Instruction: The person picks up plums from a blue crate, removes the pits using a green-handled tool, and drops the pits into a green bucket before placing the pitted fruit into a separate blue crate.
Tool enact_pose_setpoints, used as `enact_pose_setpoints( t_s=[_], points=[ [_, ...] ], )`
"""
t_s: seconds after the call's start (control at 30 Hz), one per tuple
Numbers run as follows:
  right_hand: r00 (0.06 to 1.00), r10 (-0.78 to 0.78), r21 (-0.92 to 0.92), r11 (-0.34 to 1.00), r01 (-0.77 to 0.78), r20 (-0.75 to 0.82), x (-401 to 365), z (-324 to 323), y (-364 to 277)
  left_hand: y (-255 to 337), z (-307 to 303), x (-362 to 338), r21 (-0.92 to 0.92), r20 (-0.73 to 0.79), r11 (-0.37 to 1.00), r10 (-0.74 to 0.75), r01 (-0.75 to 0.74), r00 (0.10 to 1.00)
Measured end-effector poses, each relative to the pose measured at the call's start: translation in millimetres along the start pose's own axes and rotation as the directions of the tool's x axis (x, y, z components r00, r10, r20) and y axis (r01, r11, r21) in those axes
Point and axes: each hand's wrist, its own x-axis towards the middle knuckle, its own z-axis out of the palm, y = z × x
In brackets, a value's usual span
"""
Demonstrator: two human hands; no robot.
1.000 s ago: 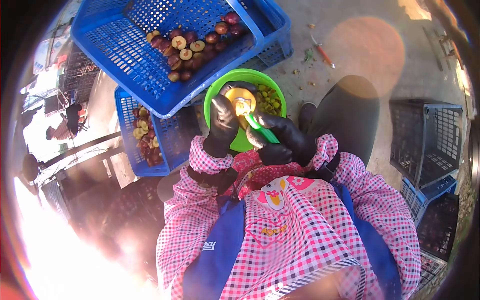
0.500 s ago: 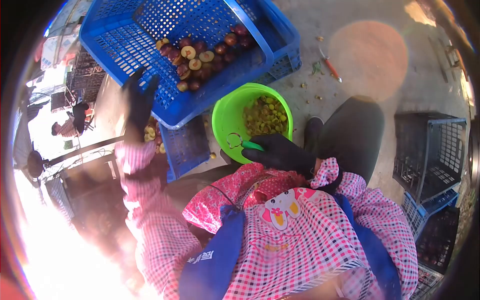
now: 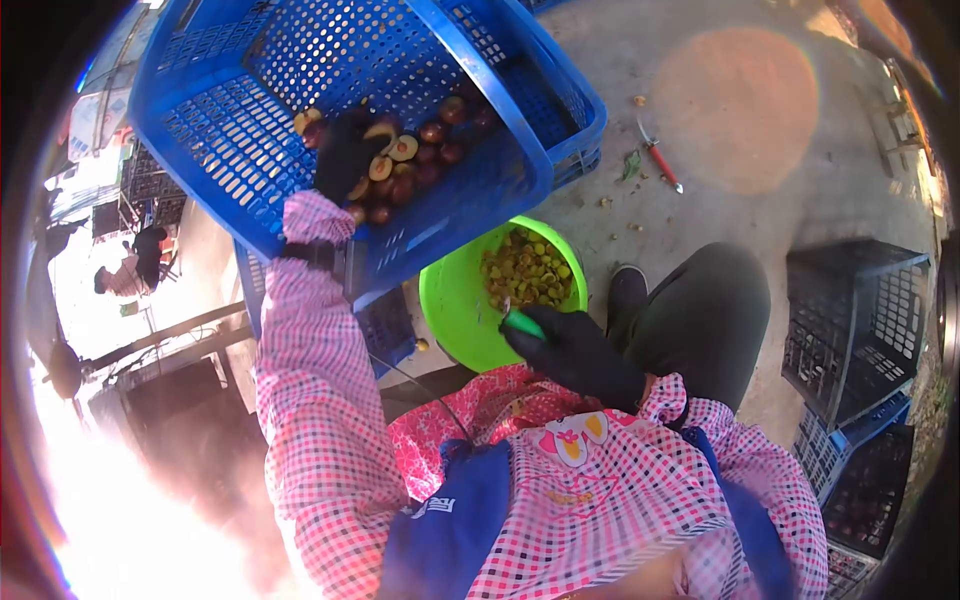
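Since half a sec ago the left hand (image 3: 345, 150) has gone from the crate's edge up into the tilted blue crate (image 3: 230, 110); a sec ago it held a halved fruit over the bowl. Now this hand, in a black glove, lies on the pile of dark red fruit (image 3: 425, 150), some cut w/ pale flesh up, low in the crate. Its grip curls down among them, but can't tell if it has hold of one. The right hand (image 3: 575, 355), also black-gloved, sits at the near rim of the green bowl (image 3: 450, 300), grip closed round a green-handled tool (image 3: 522, 323) w/ its tip toward the bowl. Yellow-green bits (image 3: 527, 268) lie inside the bowl. A red-handled knife (image 3: 660, 155) lies on the concrete floor (image 3: 720, 200), well apart from both hands. Dark crates (image 3: 850, 310) stand at the right.
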Motion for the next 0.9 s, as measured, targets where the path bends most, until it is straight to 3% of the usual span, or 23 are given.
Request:
enact_pose_setpoints(
  t_s=[0.03, 0.07, 0.13, 0.17, 0.2, 0.23, 0.3, 0.4, 0.43, 0.47, 0.53, 0.57, 0.63, 0.77, 0.8, 0.83, 0.87, 0.9],
  points=[
    [0.996, 0.064, -0.019, 0.998, -0.066, -0.066, -1.2, 0.8, -2.5, 56.6, -31.7, -2.3, -0.371, 0.149, 0.871, -0.287, 0.322, 0.946],
    [0.996, 0.060, -0.019, 0.998, -0.061, -0.059, -2.3, -1.3, -8.9, 90.0, -44.8, -16.9, -0.367, 0.145, 0.871, -0.293, 0.326, 0.945],
    [0.990, 0.097, 0.132, 0.988, -0.083, -0.099, -4.0, -7.0, -23.0, 139.8, -59.8, -49.2, -0.685, 0.257, 0.577, -0.380, 0.445, 0.889],
    [0.991, 0.093, 0.135, 0.988, -0.080, -0.094, -4.6, -3.9, -20.9, 156.1, -51.5, -70.2, -0.815, 0.241, 0.398, -0.429, 0.422, 0.870],
    [0.983, -0.068, 0.116, 0.989, 0.088, -0.172, -5.4, 1.4, -15.3, 170.0, -41.5, -91.4, -0.908, 0.237, 0.201, -0.477, 0.368, 0.846],
    [0.943, -0.222, 0.084, 0.965, 0.249, -0.246, -7.2, 5.3, -11.6, 188.2, -39.0, -110.5, -0.907, 0.238, 0.202, -0.480, 0.370, 0.844],
    [0.933, -0.258, 0.028, 0.962, 0.273, -0.252, -10.4, 10.7, -11.5, 217.3, -33.2, -140.3, -0.883, 0.444, -0.342, -0.391, 0.321, 0.806],
    [0.932, -0.283, -0.091, 0.959, 0.269, -0.227, -13.3, 14.4, -7.5, 223.3, -9.6, -162.0, -0.889, 0.412, -0.325, -0.260, 0.323, 0.873],
    [0.941, -0.274, -0.148, 0.958, 0.247, -0.200, -14.2, 15.3, -5.6, 230.1, 10.6, -165.3, -0.950, 0.115, 0.199, -0.489, 0.239, 0.865],
    [0.940, -0.279, -0.152, 0.956, 0.251, -0.199, -13.9, 15.6, -3.7, 227.8, 17.2, -171.1, -0.952, 0.110, 0.200, -0.488, 0.233, 0.866],
    [0.918, -0.333, -0.194, 0.936, 0.294, -0.214, -14.2, 18.3, -0.1, 244.5, -2.7, -166.0, -0.972, 0.235, -0.132, -0.442, 0.196, 0.866],
    [0.917, -0.336, -0.194, 0.935, 0.297, -0.214, -14.4, 19.8, 0.4, 248.2, -5.6, -166.7, -0.972, 0.232, -0.129, -0.441, 0.195, 0.867],
    [0.896, -0.370, -0.194, 0.924, 0.329, -0.245, -13.7, 22.9, 0.7, 252.1, -8.3, -168.0, -0.976, 0.183, 0.032, -0.433, 0.217, 0.883],
    [0.901, -0.366, -0.260, 0.916, 0.305, -0.234, -11.7, 24.0, 2.3, 252.3, -6.1, -169.6, -0.957, 0.289, -0.115, -0.447, 0.266, 0.847],
    [0.890, -0.389, -0.240, 0.912, 0.334, -0.237, -11.1, 24.6, 5.0, 255.1, -3.1, -169.7, -0.954, 0.088, 0.226, -0.417, 0.197, 0.905],
    [0.881, -0.409, -0.217, 0.906, 0.362, -0.238, -11.2, 25.9, 8.6, 256.8, -0.9, -171.3, -0.838, -0.092, 0.537, -0.321, 0.101, 0.943],
    [0.883, -0.406, -0.215, 0.908, 0.360, -0.236, -9.8, 26.8, 13.2, 253.1, 4.6, -175.6, -0.838, -0.089, 0.536, -0.324, 0.105, 0.942],
    [0.787, -0.596, -0.406, 0.767, 0.497, -0.161, -6.5, 25.8, 15.9, 249.5, 9.5, -176.8, -0.762, -0.222, 0.648, -0.232, -0.019, 0.947]
  ],
)
